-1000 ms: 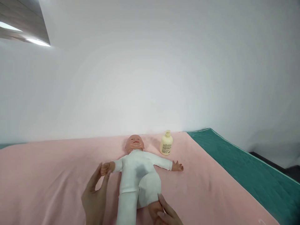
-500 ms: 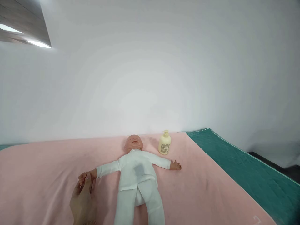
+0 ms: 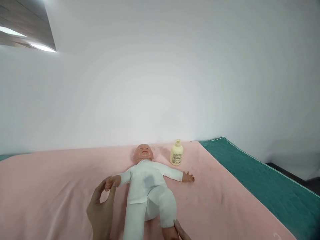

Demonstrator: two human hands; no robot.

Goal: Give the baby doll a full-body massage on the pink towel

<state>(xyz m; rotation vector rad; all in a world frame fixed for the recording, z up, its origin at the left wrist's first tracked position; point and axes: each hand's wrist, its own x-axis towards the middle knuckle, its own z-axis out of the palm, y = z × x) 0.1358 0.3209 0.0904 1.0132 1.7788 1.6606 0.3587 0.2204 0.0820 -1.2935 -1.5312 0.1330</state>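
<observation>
A baby doll (image 3: 142,183) in white cloth lies on its back, head toward the wall and arms spread. My left hand (image 3: 101,206) pinches the doll's hand at the left between thumb and fingers. At the bottom edge, my right hand (image 3: 181,230) shows only its fingertips, touching the doll's lower leg on the right; the rest is out of view. That leg is bent, with the bare shin below the white trouser. A pale yellow pump bottle (image 3: 176,154) stands beside the doll's head and outstretched arm.
A pink cloth (image 3: 212,196) lies under the doll, with a green surface (image 3: 245,166) along its right side. Behind rises a plain pale wall (image 3: 160,73). Something dark sits at the far right edge.
My left hand and the doll's held arm have moved right, toward its body. My right fingertips have appeared at the doll's leg, which is now bent with its shin showing.
</observation>
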